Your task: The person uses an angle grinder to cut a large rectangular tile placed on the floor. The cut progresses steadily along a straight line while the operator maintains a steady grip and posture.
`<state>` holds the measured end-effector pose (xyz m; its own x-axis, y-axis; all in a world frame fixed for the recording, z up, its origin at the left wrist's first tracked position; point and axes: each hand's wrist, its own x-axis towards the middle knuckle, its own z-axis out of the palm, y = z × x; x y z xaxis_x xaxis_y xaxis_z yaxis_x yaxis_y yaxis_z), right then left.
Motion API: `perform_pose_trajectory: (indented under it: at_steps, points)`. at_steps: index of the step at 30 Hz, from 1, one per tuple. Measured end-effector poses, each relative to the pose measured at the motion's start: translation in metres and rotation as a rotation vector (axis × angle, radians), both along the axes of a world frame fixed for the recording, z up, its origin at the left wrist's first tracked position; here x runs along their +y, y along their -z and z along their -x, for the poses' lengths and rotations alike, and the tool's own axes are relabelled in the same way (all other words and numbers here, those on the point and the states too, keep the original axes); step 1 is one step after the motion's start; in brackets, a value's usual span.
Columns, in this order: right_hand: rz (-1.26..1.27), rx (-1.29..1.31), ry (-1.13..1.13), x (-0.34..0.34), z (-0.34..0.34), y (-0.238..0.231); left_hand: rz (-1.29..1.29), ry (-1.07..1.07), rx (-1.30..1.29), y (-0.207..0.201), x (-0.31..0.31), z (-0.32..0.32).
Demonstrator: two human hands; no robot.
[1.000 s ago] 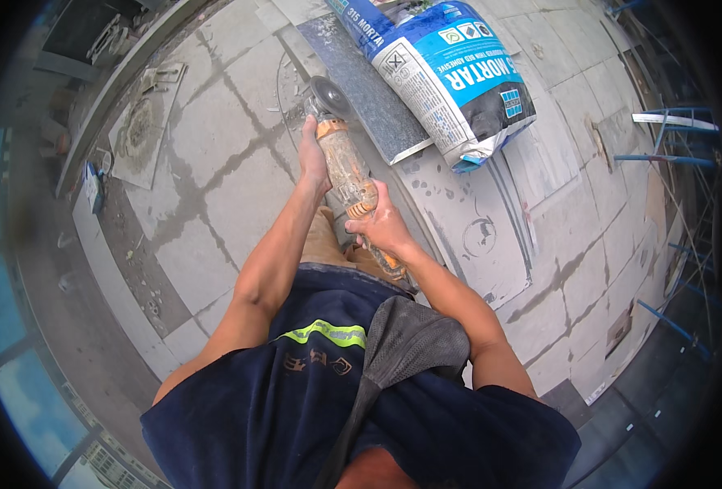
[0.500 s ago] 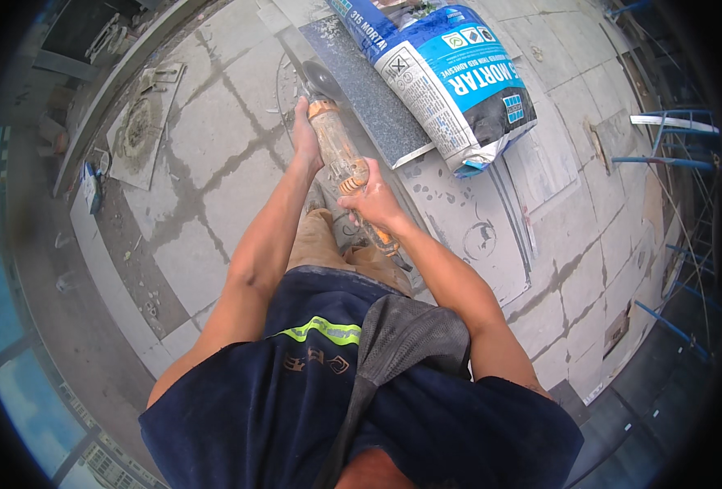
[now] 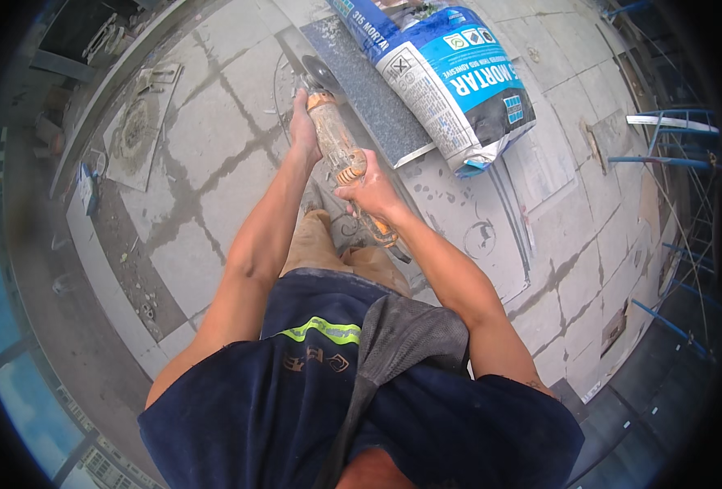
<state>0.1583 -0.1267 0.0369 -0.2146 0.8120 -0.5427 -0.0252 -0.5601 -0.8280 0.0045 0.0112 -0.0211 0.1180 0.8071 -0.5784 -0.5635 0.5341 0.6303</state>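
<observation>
An angle grinder (image 3: pixel 333 134), orange under a coat of pale dust, is held in both hands in front of me. My left hand (image 3: pixel 304 126) grips it near the head, at its left side. Farther back, my right hand (image 3: pixel 369 189) is wrapped round the rear handle. The grinder's dark round disc (image 3: pixel 320 73) is at the far end, beside the edge of a dark speckled stone slab (image 3: pixel 369 102). Whether the disc touches the slab or is spinning, I cannot tell.
A blue and white mortar bag (image 3: pixel 459 90) lies on the slab. Around it are large grey floor tiles (image 3: pixel 239 187) with dark joints. A mortar-smeared board (image 3: pixel 139 126) and a rubble-filled strip (image 3: pixel 125 253) are at left. Blue metal bars (image 3: pixel 662 161) stand at right.
The grinder and both hands have shifted slightly away from me. Both hands keep their grip, and the bag and slab stay in place.
</observation>
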Motion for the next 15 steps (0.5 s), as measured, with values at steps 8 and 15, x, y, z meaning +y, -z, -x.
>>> perform_pose_trajectory:
  at_steps: [8, 15]
  points:
    - [-0.007, -0.068, -0.016, -0.042, -0.011, 0.003, -0.018, 0.0, 0.008, -0.006, -0.042, -0.01]
    - [-0.007, -0.032, 0.006, -0.064, -0.017, 0.01, -0.035, 0.029, -0.011, -0.007, -0.062, -0.015]
